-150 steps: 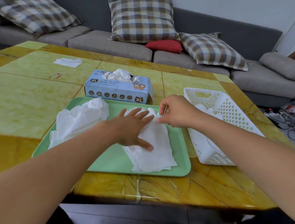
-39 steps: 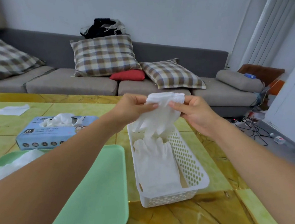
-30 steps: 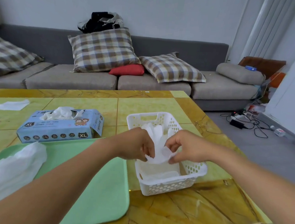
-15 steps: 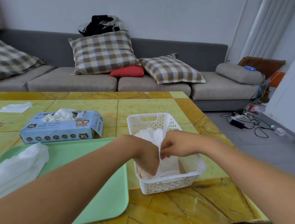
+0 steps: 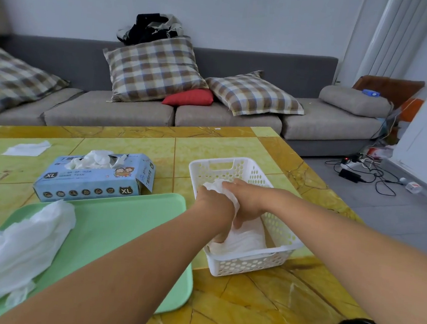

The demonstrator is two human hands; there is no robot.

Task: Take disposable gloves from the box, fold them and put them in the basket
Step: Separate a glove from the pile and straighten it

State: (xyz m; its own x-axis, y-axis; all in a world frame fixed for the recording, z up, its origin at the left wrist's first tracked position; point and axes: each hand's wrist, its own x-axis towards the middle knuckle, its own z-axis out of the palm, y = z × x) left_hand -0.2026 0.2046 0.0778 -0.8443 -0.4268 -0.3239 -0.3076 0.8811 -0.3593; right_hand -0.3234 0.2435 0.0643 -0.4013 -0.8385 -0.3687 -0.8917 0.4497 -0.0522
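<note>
The yellow marble table fills the lower part of the view. On it, at 8 o'clock, lies the green tray, and on the tray's left part there is a heap of loose gloves. At 10 o'clock from the tray's middle stands the blue glove box, with gloves coming out of its top. Just right of the tray stands the white basket. Both hands are inside it. The left hand and the right hand have curled fingers and hold the folded glove, which is down in the basket on other white gloves. A small white sheet lies at 10 o'clock, well apart from the box.
</note>
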